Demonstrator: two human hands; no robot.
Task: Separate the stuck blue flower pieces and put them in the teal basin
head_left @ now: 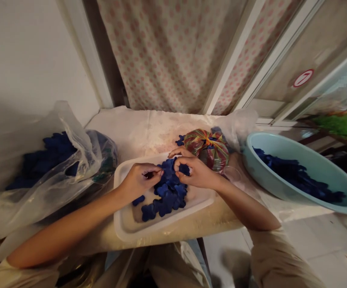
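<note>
A white tray (121,224) stands in front of me with a loose heap of dark blue flower-shaped cutouts (165,200), which look like cloth. Over the tray's left part my left hand (143,180) is closed, thumb and fingertips pinched at the edge of the blue pieces. Facing it, my right hand (193,170) curls with thumb and forefinger nearly together, and blue shows through the loop of its fingers. Both sets of fingertips are close to each other above the heap. What either pinch holds is too small to make out.
Left of the tray lies a clear plastic bag (80,160) of blue pieces. Behind the right hand sits a knotted striped bag (207,148). A light blue basin (281,192) with more blue pieces stands right. A spotted curtain (173,56) hangs behind the covered table (137,128).
</note>
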